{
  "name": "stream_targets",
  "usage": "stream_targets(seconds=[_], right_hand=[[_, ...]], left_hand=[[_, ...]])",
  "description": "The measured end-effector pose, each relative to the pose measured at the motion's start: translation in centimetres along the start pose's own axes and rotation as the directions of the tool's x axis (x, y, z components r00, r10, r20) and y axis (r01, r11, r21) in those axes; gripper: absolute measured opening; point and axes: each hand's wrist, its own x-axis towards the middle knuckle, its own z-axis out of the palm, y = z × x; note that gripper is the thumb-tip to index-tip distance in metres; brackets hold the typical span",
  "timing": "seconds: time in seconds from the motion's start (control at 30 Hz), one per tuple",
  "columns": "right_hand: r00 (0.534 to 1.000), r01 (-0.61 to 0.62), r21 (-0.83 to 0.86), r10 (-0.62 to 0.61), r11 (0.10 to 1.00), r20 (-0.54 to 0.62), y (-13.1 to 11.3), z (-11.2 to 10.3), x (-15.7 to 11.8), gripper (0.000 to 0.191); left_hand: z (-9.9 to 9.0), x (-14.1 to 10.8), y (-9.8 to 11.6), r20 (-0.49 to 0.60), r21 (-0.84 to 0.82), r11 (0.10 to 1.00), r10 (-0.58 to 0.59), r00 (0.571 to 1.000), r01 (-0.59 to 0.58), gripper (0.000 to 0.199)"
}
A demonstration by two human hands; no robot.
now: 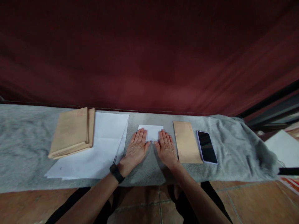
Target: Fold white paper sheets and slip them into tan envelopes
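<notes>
A small folded sheet of white paper [153, 132] lies flat on the grey cloth in front of me. My left hand [137, 144] rests palm down on its left side, fingers stretched forward. On its right side my right hand [166, 147] presses flat in the same way. Both thumbs point inward near the paper's lower edge, which is partly hidden by the hands. Just right of my right hand is a single brown envelope [187, 142], lying flat and apart from it.
A stack of brown envelopes [70, 130] sits at the left, partly over large white sheets [102, 140]. Right of the single envelope lies a phone [207, 147] in a purple case. Grey cloth [238, 146] covers the narrow surface; a dark red upright panel [149, 62] stands behind it.
</notes>
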Motion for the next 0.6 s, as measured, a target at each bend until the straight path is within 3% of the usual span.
stream_targets(seconds=[0.6], right_hand=[[0.995,-0.093,0.004,0.093,0.996,-0.026,0.1,-0.2,0.2,0.066]], left_hand=[[-0.6,1.4,-0.8,0.005,0.049,0.983,-0.180,0.984,0.180,0.063]])
